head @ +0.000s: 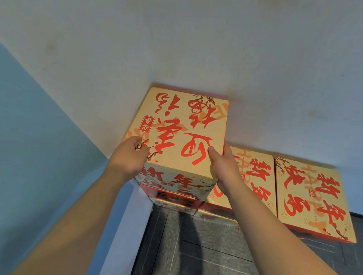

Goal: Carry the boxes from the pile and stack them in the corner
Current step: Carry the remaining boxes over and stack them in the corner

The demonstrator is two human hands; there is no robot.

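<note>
Both hands hold the top box point(183, 127) — one on each side, so it goes down straight. By the blue wall point(32, 132), my left hand point(128, 156) curls round its near left corner. The box sits on the stack point(174, 195) in the corner, close against the white wall point(200, 45). My right hand point(222, 169) grips the right edge, thumb on top. Lower boxes point(312, 199) lie further right, side by side.

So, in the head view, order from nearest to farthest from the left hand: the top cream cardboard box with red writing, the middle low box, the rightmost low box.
1. Top cream cardboard box: the left hand grips its near-left corner.
2. Middle low box: beside the stack.
3. Rightmost low box: far right.
</note>
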